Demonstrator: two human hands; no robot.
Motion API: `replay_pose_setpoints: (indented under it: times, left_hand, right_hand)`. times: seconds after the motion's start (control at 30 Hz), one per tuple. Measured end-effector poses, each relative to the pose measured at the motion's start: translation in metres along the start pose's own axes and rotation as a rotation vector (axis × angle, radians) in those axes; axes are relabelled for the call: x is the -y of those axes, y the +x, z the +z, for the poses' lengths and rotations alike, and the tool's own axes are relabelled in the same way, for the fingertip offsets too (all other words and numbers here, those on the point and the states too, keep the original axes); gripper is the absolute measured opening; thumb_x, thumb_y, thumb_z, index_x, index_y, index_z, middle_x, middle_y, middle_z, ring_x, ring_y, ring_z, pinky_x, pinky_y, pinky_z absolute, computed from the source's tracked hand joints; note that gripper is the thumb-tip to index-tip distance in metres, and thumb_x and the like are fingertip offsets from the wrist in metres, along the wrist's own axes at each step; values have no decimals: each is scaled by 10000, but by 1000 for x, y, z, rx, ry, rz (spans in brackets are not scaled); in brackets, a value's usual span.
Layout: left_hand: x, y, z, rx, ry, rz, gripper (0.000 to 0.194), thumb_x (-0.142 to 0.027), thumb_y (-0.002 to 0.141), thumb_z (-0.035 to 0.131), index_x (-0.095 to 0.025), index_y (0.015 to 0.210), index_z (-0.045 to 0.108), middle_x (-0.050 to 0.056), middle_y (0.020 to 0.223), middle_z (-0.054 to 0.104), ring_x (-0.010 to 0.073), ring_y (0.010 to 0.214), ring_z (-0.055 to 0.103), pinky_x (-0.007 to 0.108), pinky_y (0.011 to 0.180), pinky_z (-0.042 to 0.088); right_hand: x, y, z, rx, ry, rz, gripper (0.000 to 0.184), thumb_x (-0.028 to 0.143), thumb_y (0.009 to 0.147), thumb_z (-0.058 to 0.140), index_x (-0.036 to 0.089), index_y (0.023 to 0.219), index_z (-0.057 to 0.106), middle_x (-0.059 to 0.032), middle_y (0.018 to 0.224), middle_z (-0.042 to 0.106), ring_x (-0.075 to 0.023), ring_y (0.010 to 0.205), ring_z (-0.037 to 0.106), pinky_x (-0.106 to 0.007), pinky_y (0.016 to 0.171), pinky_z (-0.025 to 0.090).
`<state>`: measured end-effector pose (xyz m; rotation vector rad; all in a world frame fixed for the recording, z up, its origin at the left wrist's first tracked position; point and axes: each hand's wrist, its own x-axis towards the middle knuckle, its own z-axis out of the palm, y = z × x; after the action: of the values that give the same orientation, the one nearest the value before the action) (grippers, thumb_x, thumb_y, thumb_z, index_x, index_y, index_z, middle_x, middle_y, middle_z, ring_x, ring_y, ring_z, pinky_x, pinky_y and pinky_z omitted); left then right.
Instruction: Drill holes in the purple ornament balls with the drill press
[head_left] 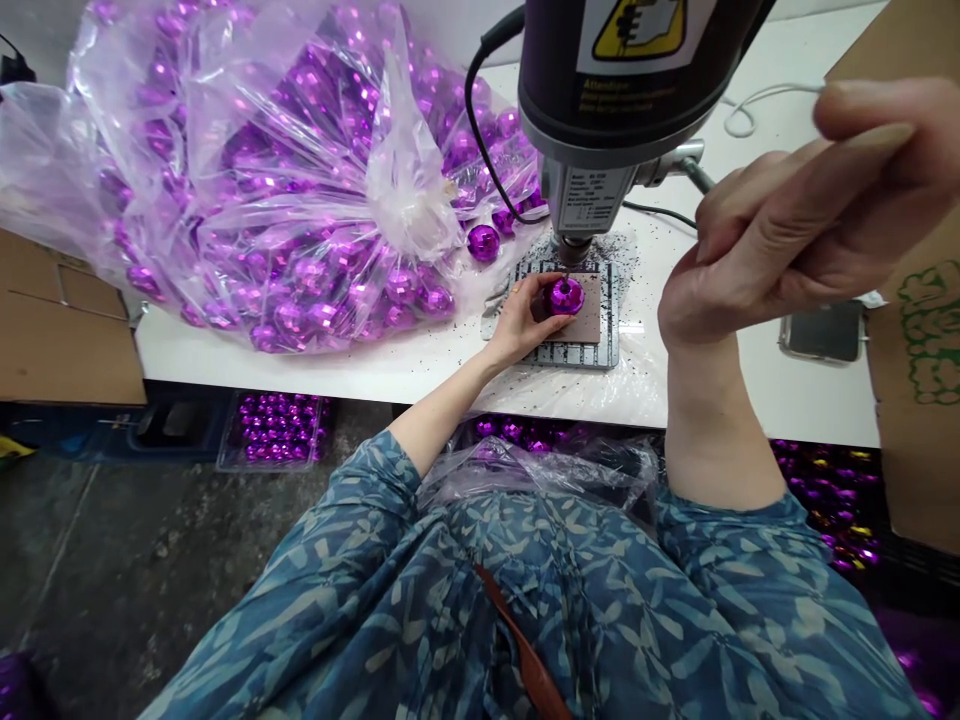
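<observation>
My left hand (523, 318) is closed round a shiny purple faceted ball (566, 296), thumb on the near side and fingers on the far side. The ball rests on a small brown board (590, 310) on the slotted metal base (609, 345) of a drill press (592, 190). A dark opening shows at the ball's top, right under the drill's chuck (574, 250). My right hand (780, 225) is raised beside the machine, its fingers curled. A metal lever (699, 178) runs from the press's side hub into this hand, where its end is hidden.
A big clear plastic bag (412, 190) full of purple balls fills the table's left. One loose ball (483, 243) lies beside it. Dark shavings surround the base. At the right are a phone (823, 332) and a cardboard box (919, 400). A clear tub (274, 430) of balls stands below.
</observation>
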<state>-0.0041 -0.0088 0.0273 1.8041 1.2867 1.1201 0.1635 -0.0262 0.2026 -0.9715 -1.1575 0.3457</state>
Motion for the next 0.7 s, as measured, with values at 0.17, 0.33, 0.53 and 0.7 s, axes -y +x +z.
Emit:
replay_pose_setpoints:
  times: [0.17,0.33,0.53,0.7]
  left_hand:
    - [2,1,0,7,0,30,553,-388,901,919,-261,1374,664,115,1403,745,318,1360,688,513,1201,550]
    - [11,2,2,-1,-17,67,595,-461,899,920,-256,1390,654,114,1397,742,327,1351,685,513,1179,556]
    - [19,1,3,-7,-60,88,613,-520,909,909,-260,1406,660,118,1403,736,330,1359,682,526,1189,555]
    - [23,6,5,-7,-78,78,645,-528,884,929,-258,1407,666,120,1386,737,328,1337,694,525,1188,555]
  right_hand:
    - [-25,-3,-5,37,27,-36,851,823,847,213,56,1058,518,64,1044,642,196,568,353,-69,620,264]
    - [-44,2,-6,61,-2,-65,862,808,822,163,32,985,499,42,999,643,198,543,298,-63,603,285]
    - [-70,-3,-6,30,-27,-31,872,795,804,60,32,908,468,17,758,536,189,526,255,-13,614,284]
    - [-41,0,-3,48,3,-8,972,900,765,155,24,936,539,15,716,492,164,502,254,-44,591,255]
